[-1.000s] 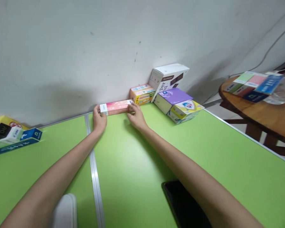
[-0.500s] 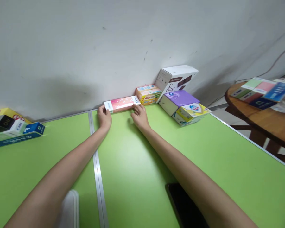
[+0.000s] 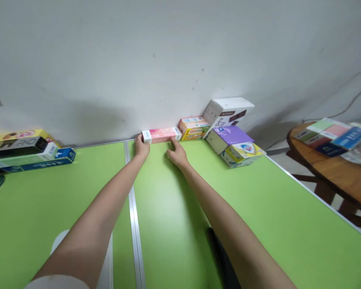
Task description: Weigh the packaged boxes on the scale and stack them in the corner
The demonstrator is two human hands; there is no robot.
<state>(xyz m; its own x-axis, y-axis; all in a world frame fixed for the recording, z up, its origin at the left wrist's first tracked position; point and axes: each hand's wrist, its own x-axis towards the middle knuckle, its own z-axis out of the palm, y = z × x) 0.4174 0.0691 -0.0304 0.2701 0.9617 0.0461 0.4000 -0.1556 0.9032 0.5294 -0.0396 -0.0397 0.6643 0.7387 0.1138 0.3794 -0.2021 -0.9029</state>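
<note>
A long pink and white box (image 3: pixel 161 135) lies along the back of the green table, close to the wall. My left hand (image 3: pixel 142 147) is closed round its left end, fingers at the end and the near side. At the near side of the box's right end is my right hand (image 3: pixel 177 153), one finger raised against it and the others bent. Just right of the pink and white box stands an orange and yellow box (image 3: pixel 194 127), touching it or nearly so. The fingertips of both hands are partly hidden.
Further right are a white box (image 3: pixel 228 104), a purple-topped box (image 3: pixel 230 135) and a yellow box (image 3: pixel 245 150). Several stacked boxes (image 3: pixel 45 156) lie at the left. Under my right forearm is a dark flat object (image 3: pixel 221 257). A wooden table (image 3: pixel 307 150) with more boxes stands at right.
The view has shifted, bringing more of the left-hand stack into sight. My right fingers, earlier over the box's top edge, now rest lower at its near side. Both hands stay at the box.
</note>
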